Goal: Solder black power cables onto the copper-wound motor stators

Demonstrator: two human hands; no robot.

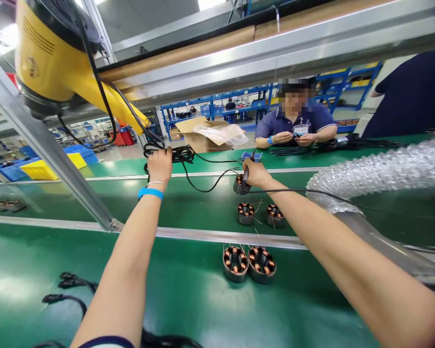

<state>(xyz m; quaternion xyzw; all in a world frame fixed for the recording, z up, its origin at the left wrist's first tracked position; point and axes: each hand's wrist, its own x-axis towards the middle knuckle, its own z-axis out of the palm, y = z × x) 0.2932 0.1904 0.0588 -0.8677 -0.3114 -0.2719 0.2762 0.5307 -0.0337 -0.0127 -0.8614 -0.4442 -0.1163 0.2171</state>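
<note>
Out ahead on the left, my left hand [160, 166] is closed on a coiled black power cable [183, 153]. Two loose ends of the cable reach right, toward my right hand [256, 174]. That hand grips a slim dark hand tool [245, 178], its kind unclear; a black cord appears to trail from it to the right. Just under the tool is a wound motor stator [240, 185], partly covered by the fingers. Two more stators, a left one [245, 213] and a right one [275, 216], sit nearer me with thin wire ends sticking out.
Two stators [235, 264] stand side by side on the near green surface. Black plug cables [74, 282] lie at lower left. A silver flexible duct [384, 164] bounds the right, a metal post [65, 159] the left. A yellow machine [58, 72] hangs above. Opposite, a co-worker [293, 121] handles something small.
</note>
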